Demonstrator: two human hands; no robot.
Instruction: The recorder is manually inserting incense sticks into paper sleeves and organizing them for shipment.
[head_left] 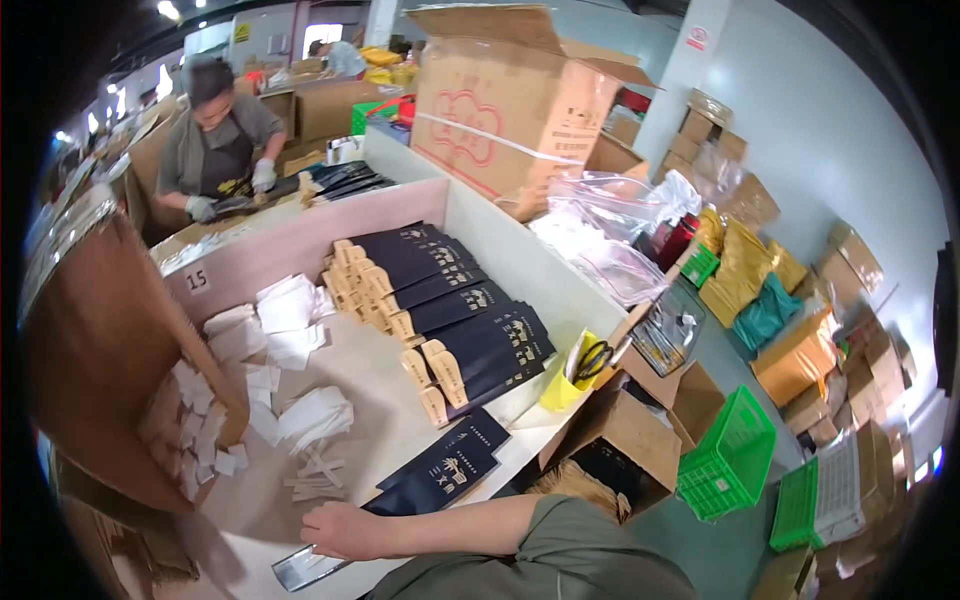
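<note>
My right hand [345,530] reaches in from the lower right over the near edge of the table, its fingers curled closed. What they hold, if anything, is hidden. Against that hand lies a flat, shiny silvery strip [305,568], partly covered by it. Just beyond the wrist are dark navy printed sleeves [440,475], lying overlapped on the table. My left hand is not in view. Farther off, rows of similar navy sleeves [490,350] lie fanned out, with light wooden comb-like pieces [432,375] at their left ends.
White paper packets [315,418] and thin white strips [318,478] lie left of centre. An open cardboard box [120,330] stands at left. Scissors [593,360] sit in a yellow holder [562,388] at the right edge. A gloved co-worker [220,140] works beyond the partition [300,245].
</note>
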